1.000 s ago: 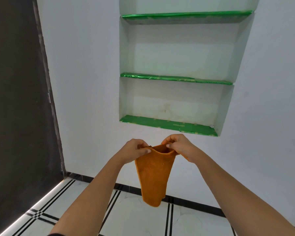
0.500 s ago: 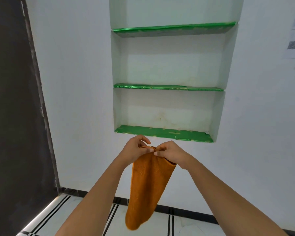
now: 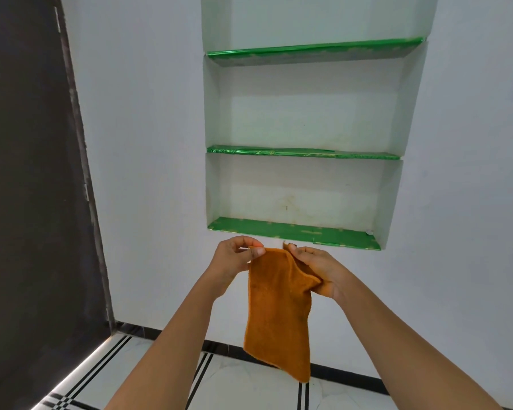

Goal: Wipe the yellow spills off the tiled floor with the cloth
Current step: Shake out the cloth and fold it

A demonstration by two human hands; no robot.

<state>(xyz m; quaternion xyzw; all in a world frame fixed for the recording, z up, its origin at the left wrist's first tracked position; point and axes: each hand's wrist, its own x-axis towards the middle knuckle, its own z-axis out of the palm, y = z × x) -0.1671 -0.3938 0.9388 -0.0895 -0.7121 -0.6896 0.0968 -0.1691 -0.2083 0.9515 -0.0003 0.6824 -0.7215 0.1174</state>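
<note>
An orange cloth (image 3: 277, 315) hangs in front of me at chest height, its lower end dangling over the floor. My left hand (image 3: 234, 260) pinches its top left corner between thumb and fingers. My right hand (image 3: 317, 269) grips the top right edge, with part of the cloth folded over its fingers. A strip of white tiled floor (image 3: 237, 389) with black lines shows at the bottom. No yellow spill is in view.
A white wall faces me with a recessed niche of green-lined shelves (image 3: 293, 232) just above my hands. A dark wall panel (image 3: 27, 202) fills the left side. A black skirting band (image 3: 344, 372) runs along the foot of the wall.
The cloth has spread from a narrow hanging strip into a wider sheet. My right hand has slid down its right edge, and my left hand keeps the top corner.
</note>
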